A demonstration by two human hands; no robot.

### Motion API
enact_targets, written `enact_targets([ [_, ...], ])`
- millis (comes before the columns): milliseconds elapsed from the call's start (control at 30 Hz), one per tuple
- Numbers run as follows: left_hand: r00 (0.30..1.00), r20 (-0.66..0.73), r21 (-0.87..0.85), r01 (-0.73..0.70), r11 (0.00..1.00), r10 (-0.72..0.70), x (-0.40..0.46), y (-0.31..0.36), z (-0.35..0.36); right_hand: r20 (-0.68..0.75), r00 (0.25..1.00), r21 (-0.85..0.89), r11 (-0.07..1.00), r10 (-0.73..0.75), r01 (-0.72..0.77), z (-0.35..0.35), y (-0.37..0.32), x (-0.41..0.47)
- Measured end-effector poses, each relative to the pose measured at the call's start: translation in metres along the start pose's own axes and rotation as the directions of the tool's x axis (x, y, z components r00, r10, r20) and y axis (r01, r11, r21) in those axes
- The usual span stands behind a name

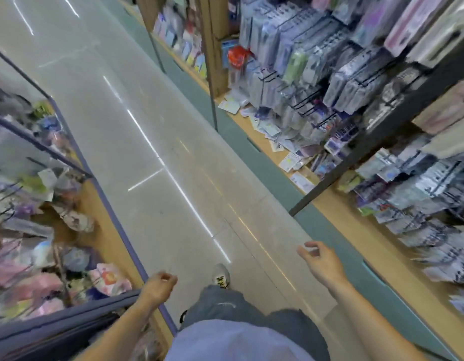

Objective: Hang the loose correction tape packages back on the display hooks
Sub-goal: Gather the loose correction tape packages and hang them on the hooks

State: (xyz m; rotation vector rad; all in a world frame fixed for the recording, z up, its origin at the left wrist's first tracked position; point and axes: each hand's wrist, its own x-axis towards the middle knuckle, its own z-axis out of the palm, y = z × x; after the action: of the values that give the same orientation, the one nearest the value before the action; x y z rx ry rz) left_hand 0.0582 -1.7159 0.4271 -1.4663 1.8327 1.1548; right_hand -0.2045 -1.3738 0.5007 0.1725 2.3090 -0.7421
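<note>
With both the left hand [158,284] and right hand [320,260] loosely curled and empty, reach the fingers right-forward to the loose pale carded packages [283,142] heaped on the tan wooden shelf base [329,201], pinching one by its top.

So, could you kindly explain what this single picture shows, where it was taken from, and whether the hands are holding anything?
There is no machine here. The picture comes from a wide-angle camera worn on a person's head, looking forward and down, so you see their own arms, legs and one shoe above the shop floor. The left hand and right hand both hang with loosely curled fingers and hold nothing. On the right stands a rack of hanging packages on hooks. Below it, loose packages lie on the wooden base shelf. Another display stands on the left. The picture is blurred, so the labels cannot be read.
</note>
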Motion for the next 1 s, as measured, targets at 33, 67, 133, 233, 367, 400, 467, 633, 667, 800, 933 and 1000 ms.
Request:
enact_targets([
  [33,0.999,0.018,-0.010,-0.031,0.999,0.031,0.013,0.026,-0.016,-0.009,0.999,0.003,0.999,0.040,-0.040,0.004,-0.003,0.002],
  [67,0.995,0.028,-0.017,-0.092,0.996,0.092,0.029,0.052,-0.031,-0.021,0.997,0.012,0.997,0.079,-0.078,0.006,-0.005,0.002],
  [133,0.973,0.036,-0.032,-0.228,0.973,0.229,0.042,0.120,-0.065,-0.050,0.988,0.027,0.989,0.146,-0.145,0.012,-0.006,0.005],
  [233,0.917,0.031,-0.023,-0.397,0.917,0.398,0.055,0.221,-0.113,-0.089,0.963,0.061,0.966,0.255,-0.250,0.019,-0.007,0.022],
  [367,0.867,0.033,0.001,-0.498,0.867,0.498,0.079,0.314,-0.164,-0.104,0.917,0.096,0.922,0.385,-0.376,0.023,-0.030,0.068],
  [400,0.865,0.032,0.021,-0.501,0.865,0.501,0.090,0.327,-0.175,-0.109,0.915,0.099,0.920,0.389,-0.379,0.024,-0.046,0.083],
  [467,0.881,0.052,0.073,-0.473,0.878,0.470,0.117,0.341,-0.195,-0.102,0.921,0.112,0.924,0.376,-0.365,0.026,-0.088,0.117],
  [633,0.956,0.042,0.209,-0.294,0.933,0.291,0.188,0.341,-0.266,-0.017,0.976,0.079,0.974,0.216,-0.214,0.038,-0.237,0.204],
  [667,0.962,0.029,0.231,-0.271,0.934,0.272,0.203,0.340,-0.282,-0.001,0.985,0.075,0.982,0.172,-0.171,0.038,-0.272,0.223],
  [800,0.981,-0.013,0.281,-0.180,0.943,0.192,0.258,0.356,-0.341,-0.008,1.000,0.087,0.996,0.020,-0.019,0.040,-0.402,0.279],
  [933,0.968,0.007,0.325,-0.238,0.915,0.250,0.319,0.416,-0.359,-0.061,0.998,0.136,0.990,-0.034,0.042,0.056,-0.488,0.339],
  [1000,0.943,0.055,0.369,-0.324,0.871,0.328,0.365,0.455,-0.349,-0.100,0.994,0.145,0.988,-0.039,0.053,0.076,-0.507,0.376],
])
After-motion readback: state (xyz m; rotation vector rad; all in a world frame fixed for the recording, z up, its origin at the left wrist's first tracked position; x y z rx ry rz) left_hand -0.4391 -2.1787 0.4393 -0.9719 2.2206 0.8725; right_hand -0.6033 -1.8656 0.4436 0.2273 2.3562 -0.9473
